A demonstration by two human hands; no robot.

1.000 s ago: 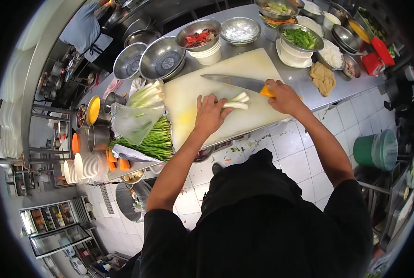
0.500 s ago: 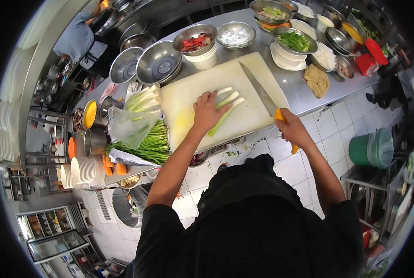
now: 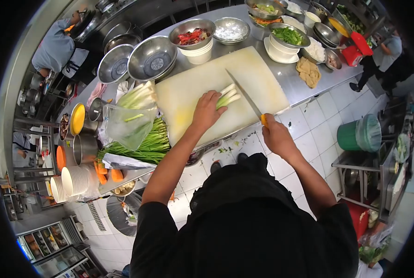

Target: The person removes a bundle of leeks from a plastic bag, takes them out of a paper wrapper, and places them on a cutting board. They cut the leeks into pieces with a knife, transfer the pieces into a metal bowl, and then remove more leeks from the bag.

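Observation:
On the white cutting board [image 3: 183, 88], my left hand [image 3: 208, 111] is closed over pale-ended leek stalks [image 3: 227, 96], pinning them flat. Their white ends stick out to the right of my fingers; the rest lies mostly hidden under the hand. My right hand [image 3: 277, 137] grips the yellow handle of a long kitchen knife [image 3: 245, 94]. The blade slants up and left across the board, its edge close beside the white stalk ends. Left of the board lie a bunch of thin green stalks [image 3: 149, 143] and more leeks [image 3: 139, 98] partly in a plastic bag [image 3: 129, 125].
Along the table's far side stand a bowl of red peppers [image 3: 193, 38], a bowl of white powder [image 3: 231, 31], a bowl of chopped greens [image 3: 288, 37] and empty metal bowls [image 3: 152, 58]. A folded cloth [image 3: 308, 72] lies at right. Another person [image 3: 54, 48] stands at far left.
The knife has moved left, from lying away from the stalks to right beside their white ends. My right hand moved left with it. The stalks are now more bunched under my left hand.

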